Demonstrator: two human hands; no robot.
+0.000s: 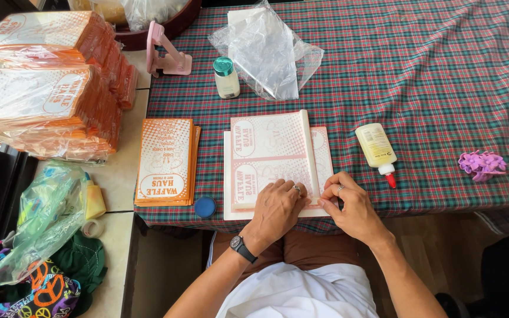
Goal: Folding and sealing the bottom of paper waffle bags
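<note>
A flat white paper sheet with faded orange print lies on the plaid tablecloth near the front edge, with a long flap folded over its right side. My left hand presses flat on the sheet's lower part. My right hand pinches the lower end of the folded flap with its fingertips. A glue bottle with a red tip lies on its side just right of the sheet. A stack of finished orange-and-white paper bags sits to the left.
Wrapped bundles of orange bags are piled at far left. A small jar with a green lid, crumpled clear plastic, a pink stand, a blue cap and a purple hair clip also lie about.
</note>
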